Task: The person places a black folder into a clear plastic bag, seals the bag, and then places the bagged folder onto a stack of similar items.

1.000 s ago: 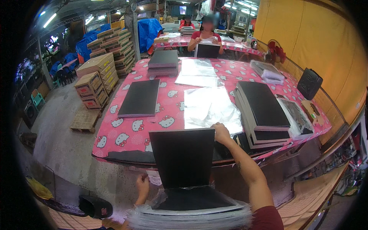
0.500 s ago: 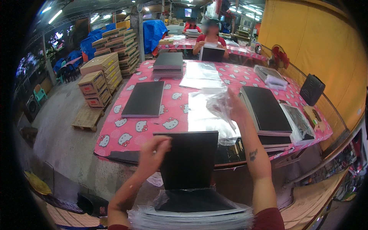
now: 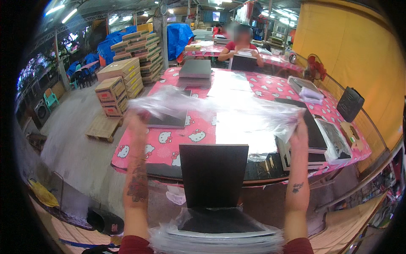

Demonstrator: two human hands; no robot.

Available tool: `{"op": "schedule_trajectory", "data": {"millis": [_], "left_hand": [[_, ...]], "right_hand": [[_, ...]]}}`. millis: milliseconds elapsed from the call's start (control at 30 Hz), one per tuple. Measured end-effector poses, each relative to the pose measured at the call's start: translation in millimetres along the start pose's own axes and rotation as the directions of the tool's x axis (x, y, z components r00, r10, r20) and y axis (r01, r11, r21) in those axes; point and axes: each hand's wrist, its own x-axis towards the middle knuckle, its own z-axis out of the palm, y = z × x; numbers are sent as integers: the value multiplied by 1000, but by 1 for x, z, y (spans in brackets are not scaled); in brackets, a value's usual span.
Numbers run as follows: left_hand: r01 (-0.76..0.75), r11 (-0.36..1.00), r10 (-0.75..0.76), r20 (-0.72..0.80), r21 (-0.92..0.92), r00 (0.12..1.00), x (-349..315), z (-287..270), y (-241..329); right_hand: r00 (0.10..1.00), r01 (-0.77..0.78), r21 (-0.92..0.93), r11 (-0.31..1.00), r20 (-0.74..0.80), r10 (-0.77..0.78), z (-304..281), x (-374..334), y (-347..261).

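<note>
2 hands up here, left hand (image 3: 137,119) and right hand (image 3: 299,132), each pinching an end of 1 clear plastic bag (image 3: 203,104), stretched across mid-frame. Kinda blurry, tbh. 1 upright black panel (image 3: 213,175) sits lower centre, blocking part of the worktop (image 3: 198,150) edge, with 1 plastic-wrapped pile (image 3: 218,244) at the bottom. The bag partly covers 1 flat panel (image 3: 169,122) left of centre. Also 2 panel stacks: 1 upper-centre stack (image 3: 194,70), 1 right-hand stack (image 3: 316,139). Plus 1 red fan (image 3: 315,67), upper right.

Two hands (image 3: 137,118) (image 3: 300,131), one raised plastic sheet (image 3: 207,103), one pallet (image 3: 102,128), one fan (image 3: 315,67).
</note>
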Motion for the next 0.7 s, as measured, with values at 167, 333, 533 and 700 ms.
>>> {"op": "schedule_trajectory", "data": {"millis": [167,333,533,700], "left_hand": [[-714,-159,373,711,682,596,-25,-26,-14],[-639,177,-48,655,748,754,-65,-6,-18],[-160,914,-208,772,372,601,-184,103,-14],[-504,715,38,693,484,720,-187,93,-7]], "right_hand": [[943,332,-73,940,-2,-333,-10,-9,-51],[873,487,-524,699,257,-415,60,-68,-6],[887,195,-533,824,453,84,120,-141,97],[891,4,-360,933,425,161,91,-148,113]]}}
